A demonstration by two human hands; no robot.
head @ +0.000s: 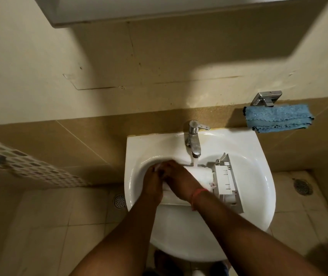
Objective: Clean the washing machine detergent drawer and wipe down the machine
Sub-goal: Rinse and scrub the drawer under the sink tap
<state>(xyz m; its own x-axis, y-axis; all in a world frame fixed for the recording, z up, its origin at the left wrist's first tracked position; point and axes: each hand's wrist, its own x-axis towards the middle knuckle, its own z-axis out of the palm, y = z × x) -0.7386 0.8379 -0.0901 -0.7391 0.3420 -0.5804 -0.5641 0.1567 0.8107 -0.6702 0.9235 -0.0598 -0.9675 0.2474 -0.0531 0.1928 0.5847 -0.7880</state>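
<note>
White plastic detergent drawer (189,178) with grey front panel lies on its side in white ceramic wall basin (258,176), panel end at 3 o'clock of the bowl, body running toward 9. Chrome single-lever tap (194,140) at 12 o'clock of the basin, water stream falling onto the drawer's upper edge. Left hand (153,184) and right hand (179,178) meet over the drawer's 9 o'clock end, touching each other; fingers curled down on the drawer, exact grip blurred, cannot tell if clamped. Orange thread band (196,196) on right wrist. Blue folded microfibre cloth (278,118) on a metal wall bracket (266,97), 2 o'clock of the basin, well apart from hands. Round floor drain (302,186) at 3 o'clock.
</note>
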